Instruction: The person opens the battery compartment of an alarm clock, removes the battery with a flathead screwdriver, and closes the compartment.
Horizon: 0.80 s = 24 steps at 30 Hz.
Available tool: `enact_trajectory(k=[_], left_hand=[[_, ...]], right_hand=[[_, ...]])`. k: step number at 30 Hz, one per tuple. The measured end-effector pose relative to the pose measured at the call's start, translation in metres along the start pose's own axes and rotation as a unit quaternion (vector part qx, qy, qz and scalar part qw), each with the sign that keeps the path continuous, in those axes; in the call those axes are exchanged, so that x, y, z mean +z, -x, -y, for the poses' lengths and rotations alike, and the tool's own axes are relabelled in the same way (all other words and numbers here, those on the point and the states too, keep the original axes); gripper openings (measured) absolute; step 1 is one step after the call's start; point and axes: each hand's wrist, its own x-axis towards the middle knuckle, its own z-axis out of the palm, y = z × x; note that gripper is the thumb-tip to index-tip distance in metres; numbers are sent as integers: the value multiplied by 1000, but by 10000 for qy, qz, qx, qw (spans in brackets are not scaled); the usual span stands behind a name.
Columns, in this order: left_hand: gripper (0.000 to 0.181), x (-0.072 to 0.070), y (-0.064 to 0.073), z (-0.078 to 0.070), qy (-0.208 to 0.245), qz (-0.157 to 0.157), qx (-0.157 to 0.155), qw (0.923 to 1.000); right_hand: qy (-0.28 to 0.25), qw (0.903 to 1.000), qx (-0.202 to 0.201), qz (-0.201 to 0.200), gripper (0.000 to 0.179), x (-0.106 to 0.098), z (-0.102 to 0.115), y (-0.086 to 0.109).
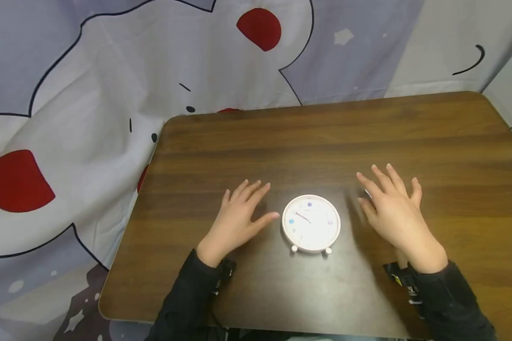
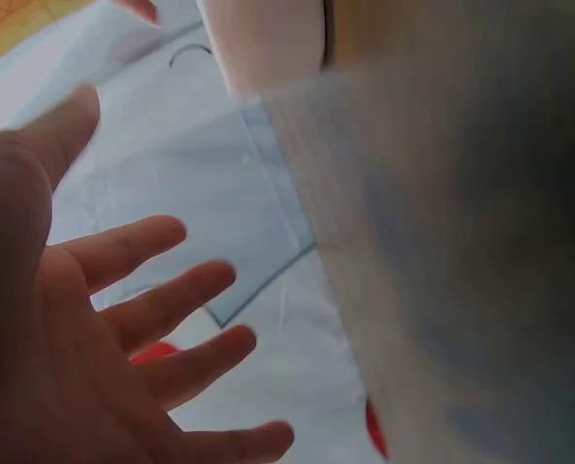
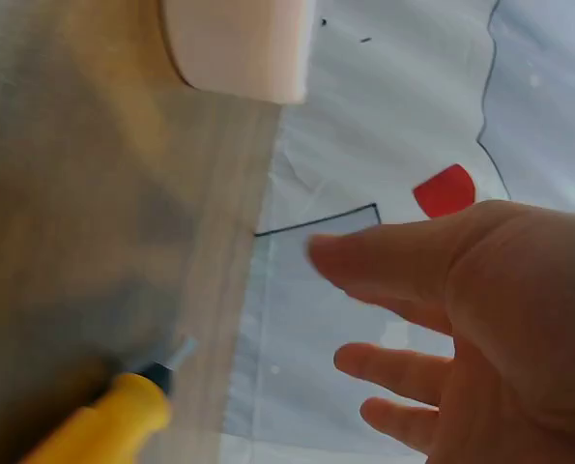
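Note:
A round white clock lies face up on the wooden table, its two small round feet towards me. To its left is my left hand, fingers spread and thumb pointing at the clock. My right hand hovers farther off on the right side, fingers spread and holding nothing. In the right wrist view, a yellow-handled screwdriver with a black collar and metal tip lies on the table near this hand; in the head view the hand mostly hides it. The clock's pale pinkish side shows in the left wrist view.
Behind the table and along its left side hangs a pale curtain with red patches and black lines. Black sleeves cover both forearms, with a dark device strapped at each wrist. The table's rounded corners show at the back.

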Motion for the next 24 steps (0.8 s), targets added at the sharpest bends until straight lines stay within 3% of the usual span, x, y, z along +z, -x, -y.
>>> enact_trajectory(k=[3,7,11,17,24], left_hand=[[83,10,9,-8,83,268,145,9995],[92,23,22,-20,57,585,171,9981],[95,30,28,-28,93,643,126,9978],[94,32,27,-29,120,671,179,9975],[89,36,21,-20,278,618,539,9962]], right_hand=[[80,9991,-220,340,66,7,-2,1],[-226,9909,-515,1224,85,15,-1,-1],[-602,9806,-766,1698,96,22,0,-3],[-693,9794,-1090,1554,96,33,1,0],[-506,9861,-1289,917,95,41,3,15]])
